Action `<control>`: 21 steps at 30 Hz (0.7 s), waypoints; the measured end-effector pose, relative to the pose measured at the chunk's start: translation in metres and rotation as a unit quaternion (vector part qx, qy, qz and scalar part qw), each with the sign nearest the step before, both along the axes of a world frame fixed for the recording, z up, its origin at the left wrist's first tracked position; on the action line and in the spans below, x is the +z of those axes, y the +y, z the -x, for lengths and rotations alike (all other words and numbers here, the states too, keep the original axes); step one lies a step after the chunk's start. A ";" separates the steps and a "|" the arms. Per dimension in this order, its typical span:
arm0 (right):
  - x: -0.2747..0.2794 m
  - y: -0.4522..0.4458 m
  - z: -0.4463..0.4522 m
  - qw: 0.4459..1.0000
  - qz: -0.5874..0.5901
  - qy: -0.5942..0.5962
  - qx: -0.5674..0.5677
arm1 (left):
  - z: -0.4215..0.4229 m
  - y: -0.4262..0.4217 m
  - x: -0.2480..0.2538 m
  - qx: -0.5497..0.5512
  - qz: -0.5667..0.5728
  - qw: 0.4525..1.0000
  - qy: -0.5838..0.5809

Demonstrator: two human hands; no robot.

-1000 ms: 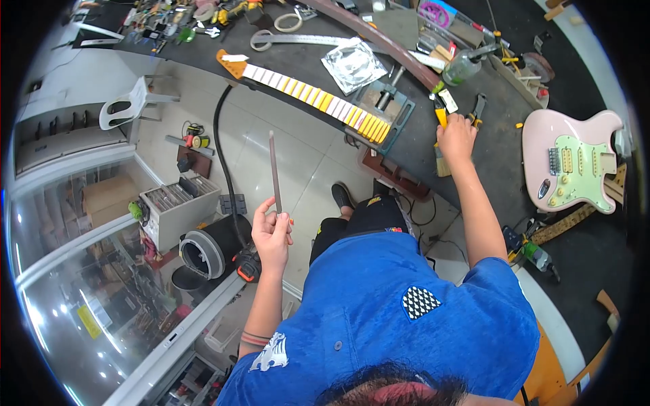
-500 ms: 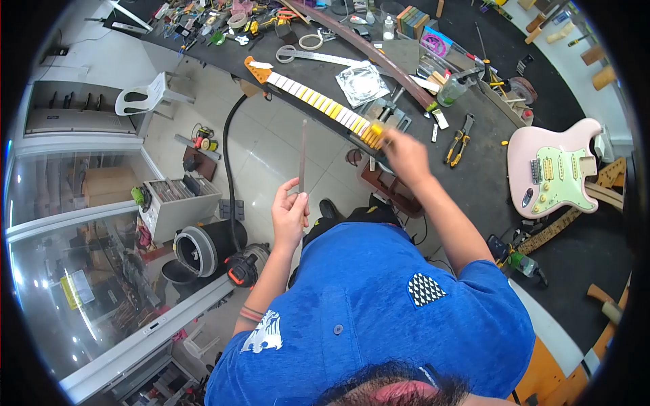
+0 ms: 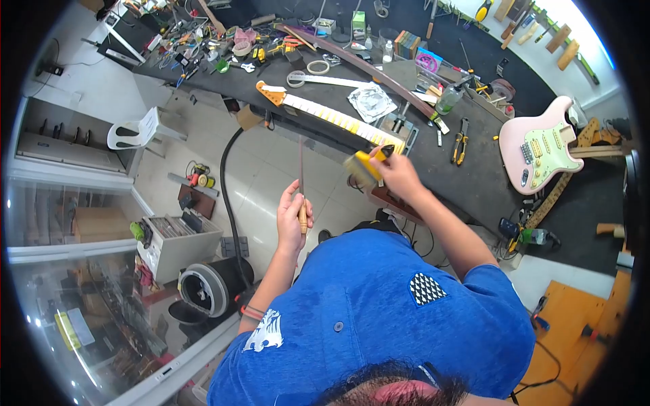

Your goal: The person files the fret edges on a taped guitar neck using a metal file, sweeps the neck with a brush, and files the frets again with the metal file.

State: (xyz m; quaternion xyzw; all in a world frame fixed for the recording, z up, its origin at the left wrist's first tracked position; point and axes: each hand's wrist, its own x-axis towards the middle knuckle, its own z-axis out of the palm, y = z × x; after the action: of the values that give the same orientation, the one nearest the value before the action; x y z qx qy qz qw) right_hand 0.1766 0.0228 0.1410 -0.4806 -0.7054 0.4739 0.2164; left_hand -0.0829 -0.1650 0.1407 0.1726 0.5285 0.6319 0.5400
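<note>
My left hand (image 3: 291, 216) is closed around a file (image 3: 302, 166) with a wooden handle, its thin blade pointing up over the floor. In my right hand (image 3: 401, 178) is a yellow brush (image 3: 364, 168), bristles facing left, just in front of the bench edge. Close beyond that hand lies a guitar neck (image 3: 323, 115) with white and yellow strips between its frets and an orange-brown headstock (image 3: 269, 95). Its near end rests by a metal vise (image 3: 399, 124).
On the dark workbench (image 3: 433, 176) are pliers (image 3: 460, 142), a steel ruler (image 3: 332, 80), a plastic packet (image 3: 372, 102), a spray bottle (image 3: 447, 101) and many loose tools. A pink guitar body (image 3: 538, 147) sits right. A black hose (image 3: 230, 189) crosses the floor.
My right hand has drawn back from the neck's near end, and the brush now shows clearly, off the fretboard. The file is still in my left hand. The view has shifted.
</note>
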 end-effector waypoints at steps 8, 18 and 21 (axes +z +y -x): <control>0.048 -0.074 0.151 0.904 0.146 0.402 -0.020 | 0.068 -0.036 0.029 -0.033 -0.041 0.995 0.083; 0.087 -0.118 0.161 0.882 0.134 0.431 -0.137 | 0.112 -0.028 0.042 -0.019 -0.095 0.994 0.053; 0.071 -0.086 0.142 0.903 -0.009 0.382 -0.194 | 0.095 -0.041 0.040 -0.205 -0.078 0.974 0.063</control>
State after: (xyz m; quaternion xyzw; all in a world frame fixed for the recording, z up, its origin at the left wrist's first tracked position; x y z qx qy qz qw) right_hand 0.0346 -0.0634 0.2122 -0.3880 -0.4655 0.5636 0.5614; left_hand -0.1778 -0.2057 0.1808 0.3587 0.4639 0.5349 0.6083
